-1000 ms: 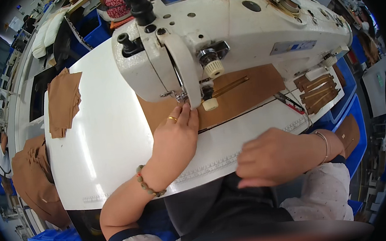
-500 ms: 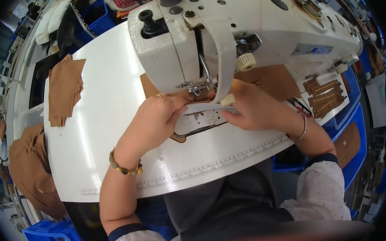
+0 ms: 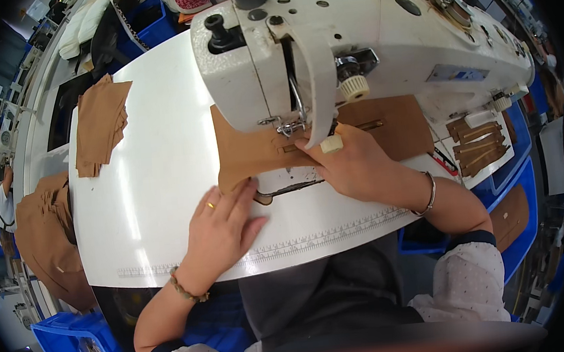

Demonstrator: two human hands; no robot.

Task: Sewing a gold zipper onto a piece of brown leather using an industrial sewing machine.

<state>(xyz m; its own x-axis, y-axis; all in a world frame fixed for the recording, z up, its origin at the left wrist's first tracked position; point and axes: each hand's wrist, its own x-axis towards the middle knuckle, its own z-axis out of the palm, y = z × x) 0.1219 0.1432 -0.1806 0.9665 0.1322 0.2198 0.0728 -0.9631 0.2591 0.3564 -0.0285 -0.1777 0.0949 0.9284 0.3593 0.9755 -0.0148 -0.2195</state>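
A brown fabric piece (image 3: 246,145) lies under the sewing machine's (image 3: 271,56) needle and presser foot (image 3: 289,129), spreading out on both sides. A narrow dark-edged strip (image 3: 368,125) runs along it, partly covered by my right hand (image 3: 355,163). That hand is closed on the fabric just right of the presser foot; its fingertips are partly hidden. My left hand (image 3: 221,227) rests at the fabric's near left edge, fingers stretched out and thumb apart. Beside its fingertips, the metal needle plate (image 3: 289,182) shows below the fabric.
Brown fabric pieces (image 3: 100,125) are stacked at the table's left, and more brown fabric (image 3: 50,243) hangs beyond its edge. Small brown strips (image 3: 479,148) lie at the right near a red-and-black tool (image 3: 445,162). Blue bins (image 3: 86,347) flank the table (image 3: 157,207). A ruler strip (image 3: 281,240) follows its front edge.
My left hand has moved down and left, away from the presser foot, and its fingers have straightened. The fabric's left part now lies spread toward me. My right hand has shifted nearer the needle.
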